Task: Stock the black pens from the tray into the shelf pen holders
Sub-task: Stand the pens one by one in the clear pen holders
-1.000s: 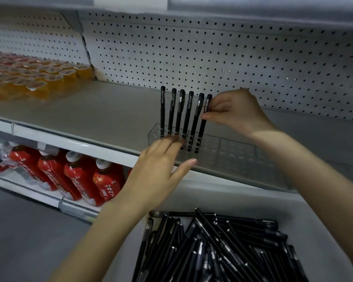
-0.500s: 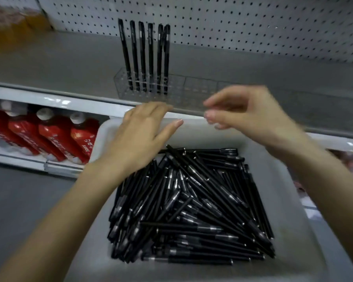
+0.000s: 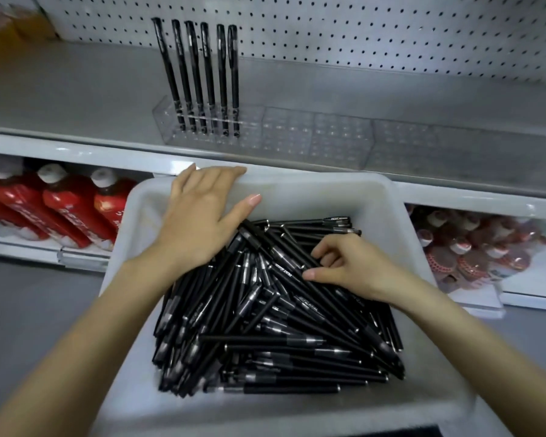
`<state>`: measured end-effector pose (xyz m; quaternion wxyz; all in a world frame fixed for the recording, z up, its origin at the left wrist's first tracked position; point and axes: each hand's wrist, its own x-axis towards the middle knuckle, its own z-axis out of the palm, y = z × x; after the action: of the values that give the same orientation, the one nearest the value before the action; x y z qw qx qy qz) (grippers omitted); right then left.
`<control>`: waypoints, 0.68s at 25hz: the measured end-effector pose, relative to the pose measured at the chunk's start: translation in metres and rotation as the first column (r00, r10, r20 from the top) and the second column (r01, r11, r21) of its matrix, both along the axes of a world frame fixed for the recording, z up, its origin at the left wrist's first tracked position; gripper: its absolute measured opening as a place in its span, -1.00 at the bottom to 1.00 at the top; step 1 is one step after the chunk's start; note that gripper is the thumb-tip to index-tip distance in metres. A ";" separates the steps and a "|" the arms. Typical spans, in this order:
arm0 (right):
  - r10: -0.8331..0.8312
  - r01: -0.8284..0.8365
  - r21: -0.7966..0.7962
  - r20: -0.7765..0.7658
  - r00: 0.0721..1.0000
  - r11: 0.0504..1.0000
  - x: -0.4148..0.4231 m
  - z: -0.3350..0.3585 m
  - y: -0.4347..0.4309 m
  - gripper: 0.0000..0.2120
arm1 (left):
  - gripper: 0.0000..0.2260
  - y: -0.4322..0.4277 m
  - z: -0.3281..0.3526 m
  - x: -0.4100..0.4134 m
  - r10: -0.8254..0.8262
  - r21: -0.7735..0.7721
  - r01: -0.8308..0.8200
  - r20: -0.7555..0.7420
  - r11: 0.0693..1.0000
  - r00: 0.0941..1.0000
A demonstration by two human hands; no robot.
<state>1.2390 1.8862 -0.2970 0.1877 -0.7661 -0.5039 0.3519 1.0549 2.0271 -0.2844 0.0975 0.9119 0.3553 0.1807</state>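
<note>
1. The left grip is released: its fingers lie straight and flat on the far rim of the tray, with the thumb spread out over the heap.
2. The right grip is curled on top of the heap, thumb and fingers pinching a pen. It is hard to tell whether it has only that one, because the barrels lie crossed under the fingers.
3. The pens fill the tray in a loose criss-cross pile. Six more stand upright at the left end of the clear holder on the shelf, and its other cells are bare.
4. Each pen should be light, stiff and smooth, so it is likely to slip or roll, and its clip may snag a neighbour.
5. A pen is best taken near the middle of the barrel to lift it free, then held nearer the capped end so the tip can drop straight into a cell
</note>
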 end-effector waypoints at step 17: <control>0.127 -0.105 0.385 -0.033 0.991 0.917 0.007 0.075 0.043 -0.90 | -0.91 -0.024 0.045 0.006 -0.039 -0.309 0.160 0.363 0.938 0.931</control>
<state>1.2456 1.9296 -0.2217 0.3265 -0.6733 -0.6017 0.2793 1.0607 2.0028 -0.2398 0.3213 0.8521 0.3102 0.2729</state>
